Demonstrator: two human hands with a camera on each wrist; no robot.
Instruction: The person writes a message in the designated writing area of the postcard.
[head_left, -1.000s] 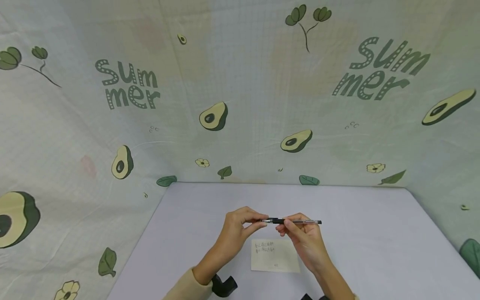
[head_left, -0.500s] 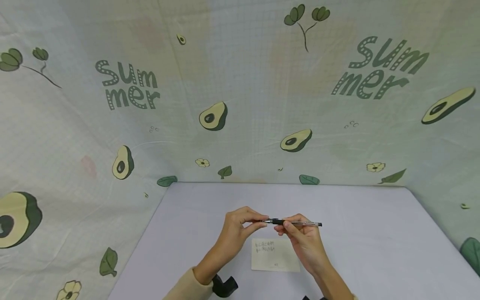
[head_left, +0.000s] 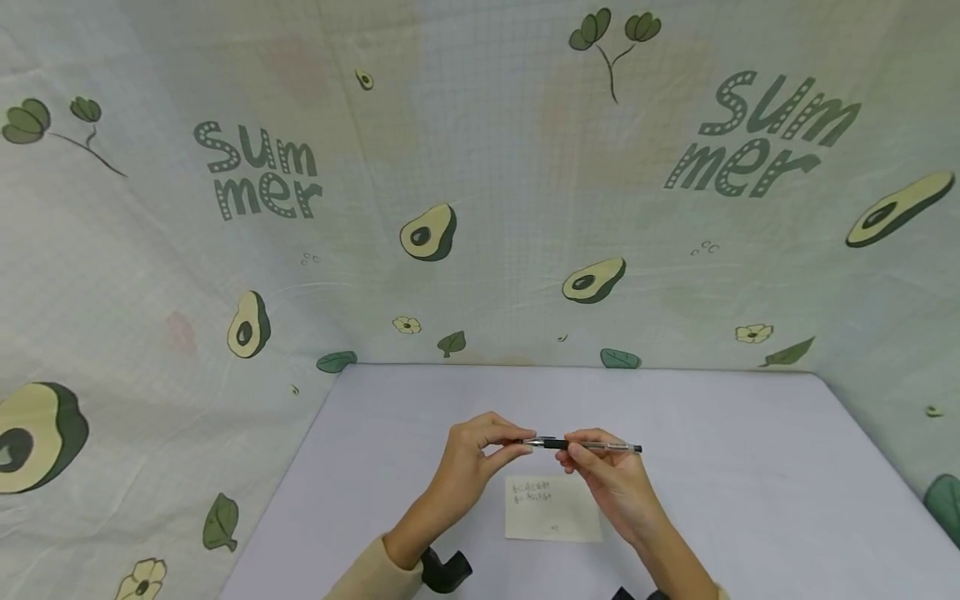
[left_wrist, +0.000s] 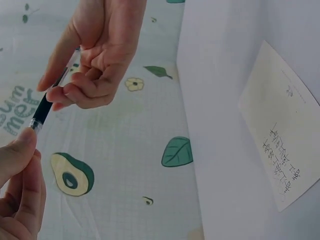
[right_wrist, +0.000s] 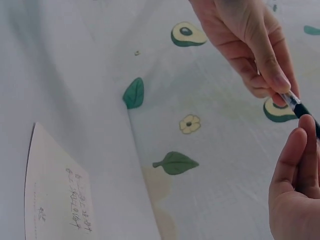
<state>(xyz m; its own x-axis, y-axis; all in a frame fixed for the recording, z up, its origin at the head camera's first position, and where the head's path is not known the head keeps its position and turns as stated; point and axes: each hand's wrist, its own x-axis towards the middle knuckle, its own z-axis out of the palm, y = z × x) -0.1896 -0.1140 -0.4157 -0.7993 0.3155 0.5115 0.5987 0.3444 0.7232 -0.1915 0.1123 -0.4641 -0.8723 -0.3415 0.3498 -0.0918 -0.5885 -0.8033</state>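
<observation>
A pen [head_left: 557, 443] with a clear barrel and black grip is held level in the air between both hands. At its left end, the thumb and fingertips of my left hand [head_left: 474, 462] pinch the cap or clip part. My right hand [head_left: 611, 483] grips the barrel near the black section, and the dark far end sticks out to the right. The left wrist view shows the pen [left_wrist: 44, 107] slanting from one hand to the other. Below the hands a cream paper sheet [head_left: 551, 521] with handwritten lines lies on the table; the right wrist partly overlaps its edge.
The table [head_left: 397, 408] has a white cover. Behind and beside it hangs a pale cloth [head_left: 495, 167] printed with avocados, leaves and "summer" lettering. A black strap mount [head_left: 446, 572] sits at the left wrist.
Both hands keep the same hold on the pen, almost still. The whole view has shifted very slightly.
</observation>
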